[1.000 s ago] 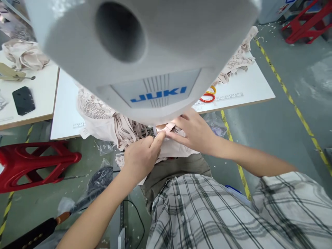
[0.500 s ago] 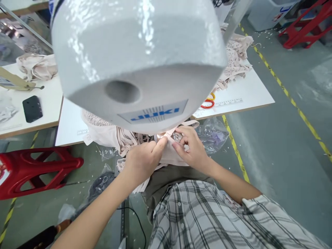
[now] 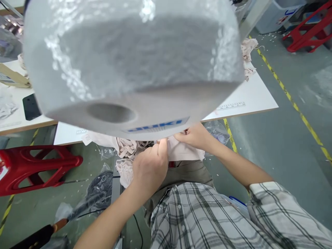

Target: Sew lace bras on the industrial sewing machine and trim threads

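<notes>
The white head of a sewing machine [image 3: 132, 65] fills the upper middle of the head view and hides the needle area. Just below its lower edge, my left hand [image 3: 150, 166] is closed, its fingers pinching a pale pink garment piece [image 3: 181, 152]. My right hand [image 3: 194, 136] holds the same piece from the right; its fingertips are tucked under the machine head. A bundle of beige lace and straps [image 3: 127, 147] hangs to the left of my hands.
A white table [image 3: 249, 97] with a printed ruler stands behind the machine, with more lace pieces at its far right. A red plastic stool [image 3: 33, 166] lies at the left, another at the top right. A second table [image 3: 15, 119] carries a black flat object. Yellow-black tape crosses the floor.
The view has tilted down, so the machine head covers more of the scene. My right hand has slid further under the head. My left hand keeps its pinch on the fabric.
</notes>
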Demonstrator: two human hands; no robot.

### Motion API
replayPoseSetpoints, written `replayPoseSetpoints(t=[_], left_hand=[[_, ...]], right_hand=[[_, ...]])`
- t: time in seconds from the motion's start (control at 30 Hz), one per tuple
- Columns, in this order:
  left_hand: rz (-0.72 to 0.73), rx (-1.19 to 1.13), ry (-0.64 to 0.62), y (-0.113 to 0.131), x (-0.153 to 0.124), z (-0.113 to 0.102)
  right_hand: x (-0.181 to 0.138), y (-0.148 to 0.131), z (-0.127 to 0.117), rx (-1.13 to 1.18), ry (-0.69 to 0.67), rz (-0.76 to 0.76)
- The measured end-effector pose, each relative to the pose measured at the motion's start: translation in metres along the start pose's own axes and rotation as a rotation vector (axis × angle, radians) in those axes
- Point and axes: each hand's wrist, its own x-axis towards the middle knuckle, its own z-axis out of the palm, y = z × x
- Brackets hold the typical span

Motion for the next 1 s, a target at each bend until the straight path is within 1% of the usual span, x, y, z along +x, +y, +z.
replayPoseSetpoints(t=[0.17, 0.3, 0.5, 0.73, 0.87, 1.0], left_hand=[[-0.025, 0.012, 0.009, 0.000, 0.002, 0.001], [-0.027, 0.017, 0.003, -0.001, 0.002, 0.000], [-0.029, 0.030, 0.008, 0.001, 0.001, -0.001], [-0.029, -0.016, -0.014, -0.001, -0.001, -0.001], [-0.071, -0.027, -0.028, -0.004, -0.005, -0.002], [-0.093, -0.082, -0.027, -0.003, -0.005, 0.000]], right_hand=[[0.009, 0.001, -0.003, 0.080, -0.040, -0.037], [0.012, 0.006, -0.004, 0.091, -0.066, -0.046], [0.009, 0.010, -0.004, 0.061, -0.041, -0.066], [0.004, 0.013, -0.003, 0.070, -0.024, 0.002], [0.005, 0.009, 0.001, 0.084, -0.020, -0.007], [0.002, 0.011, 0.000, 0.103, -0.014, 0.001]])
